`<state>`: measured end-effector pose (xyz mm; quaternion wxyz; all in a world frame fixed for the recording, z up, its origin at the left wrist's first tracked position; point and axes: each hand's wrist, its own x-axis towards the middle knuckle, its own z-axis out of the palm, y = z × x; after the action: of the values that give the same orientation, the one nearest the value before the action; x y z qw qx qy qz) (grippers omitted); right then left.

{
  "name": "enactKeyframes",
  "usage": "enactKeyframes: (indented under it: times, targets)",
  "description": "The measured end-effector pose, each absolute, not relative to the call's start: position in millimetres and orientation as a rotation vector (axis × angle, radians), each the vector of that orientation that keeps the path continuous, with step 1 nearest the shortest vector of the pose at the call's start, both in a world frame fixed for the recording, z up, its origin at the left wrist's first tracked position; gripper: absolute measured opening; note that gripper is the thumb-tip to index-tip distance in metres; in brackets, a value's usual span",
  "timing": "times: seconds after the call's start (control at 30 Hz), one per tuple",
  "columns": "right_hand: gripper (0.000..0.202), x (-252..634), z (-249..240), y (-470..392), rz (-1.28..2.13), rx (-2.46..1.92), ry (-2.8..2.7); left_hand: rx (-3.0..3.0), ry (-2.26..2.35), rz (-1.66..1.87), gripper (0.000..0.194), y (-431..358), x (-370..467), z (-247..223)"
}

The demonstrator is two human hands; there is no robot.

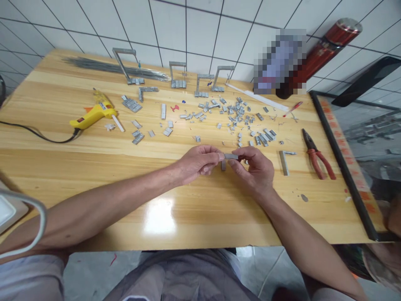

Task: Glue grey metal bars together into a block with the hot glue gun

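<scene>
No text can be read; the orange marks [343, 143] beside the black frame [343, 167] blur.

A small metal strip [231, 156] shows a smooth, dull grey finish against a varnished-looking wooden tabletop [103, 161], whose pale grain is glossy enough to throw back the light; loose metal pieces [238, 110] carry a silvery sheen, a glue gun [93, 116] has a smooth yellow plastic body, pliers [312, 151] pair dark metal with red plastic-looking grips [327, 165], a flask [327, 54] gleams metallic red, wall tiles [172, 21] look glossy white, and the trousers [188, 278] are matt, creased grey cloth
</scene>
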<state>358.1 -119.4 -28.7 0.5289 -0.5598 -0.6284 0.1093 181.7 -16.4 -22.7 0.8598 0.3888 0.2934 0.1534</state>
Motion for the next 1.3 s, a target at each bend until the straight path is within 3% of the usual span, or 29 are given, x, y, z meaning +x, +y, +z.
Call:
enactKeyframes:
  times: [0.47, 0.97, 1.13, 1.3]
  targets:
    - [0.020, 354, -21, -119, -0.076, -1.343, -1.739, 0.881, 0.646, 0.356, 0.012, -21, 183, -21]
    - [0.023, 362, -24, -113, 0.969, -1.262, -0.907, 0.900, 0.604, 0.488, 0.019, -18, 183, -22]
    - [0.027, 360, -21, -112, 1.081, -1.217, -0.825, 1.041, 0.613, 0.552, 0.027, -18, 182, -30]
    - [0.029, 360, -24, -113, 1.004, -1.252, -0.869, 1.305, 0.603, 0.631, 0.018, -22, 177, -24]
